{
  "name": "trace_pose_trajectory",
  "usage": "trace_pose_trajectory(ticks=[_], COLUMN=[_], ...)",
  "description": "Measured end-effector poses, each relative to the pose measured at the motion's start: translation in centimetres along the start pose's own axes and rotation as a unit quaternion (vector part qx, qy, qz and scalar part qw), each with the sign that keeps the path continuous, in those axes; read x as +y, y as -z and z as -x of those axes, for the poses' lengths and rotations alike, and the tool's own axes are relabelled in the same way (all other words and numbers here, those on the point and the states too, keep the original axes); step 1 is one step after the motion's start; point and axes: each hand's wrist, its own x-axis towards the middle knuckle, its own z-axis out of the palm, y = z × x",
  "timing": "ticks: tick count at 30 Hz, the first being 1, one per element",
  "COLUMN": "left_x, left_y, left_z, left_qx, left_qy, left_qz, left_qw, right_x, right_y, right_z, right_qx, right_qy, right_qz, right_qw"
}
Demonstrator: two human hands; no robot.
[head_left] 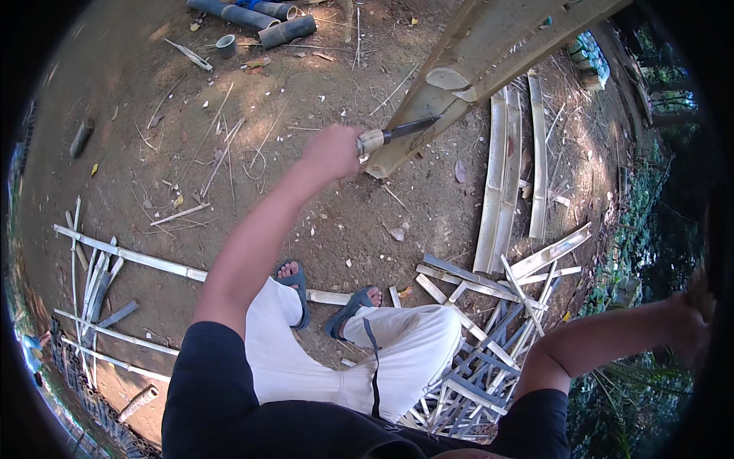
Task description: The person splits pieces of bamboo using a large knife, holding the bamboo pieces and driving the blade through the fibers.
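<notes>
My left hand (332, 151) is closed round the pale handle of a knife (413, 128). Its dark blade points right and lies across the lower part of a split bamboo length (428, 99), near a node wall; whether it cuts in, I cannot tell. This bamboo rises from the ground toward the upper right, hollow side showing. Far to the right, my right hand (690, 325) is raised at the dark rim of the picture, beside something brownish. Its fingers are too dark to make out.
Split bamboo strips (501, 183) lie on the ground at right. A heap of thin bamboo slats (478, 375) is beside my right leg. Long strips (130, 254) and slats lie at left. Dark bamboo sections (287, 32) rest at the back. Green plants (642, 222) border the right.
</notes>
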Motion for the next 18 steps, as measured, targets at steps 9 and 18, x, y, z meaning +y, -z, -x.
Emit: trace_pose_trajectory(ticks=[9,18], left_x=[-5.0,-8.3], left_y=[-16.2,-21.1], left_z=[-8.3,-8.6], left_qx=[0.022,0.025], left_qy=[-0.055,-0.044], left_qz=[-0.069,-0.010], left_qw=[0.996,0.999], right_x=[9.8,13.8], right_y=[-17.7,-7.8], right_z=[38.0,32.2], right_qx=[-0.636,-0.308], right_qy=[-0.184,-0.362], right_qz=[0.105,-0.049], right_qw=[0.742,0.879])
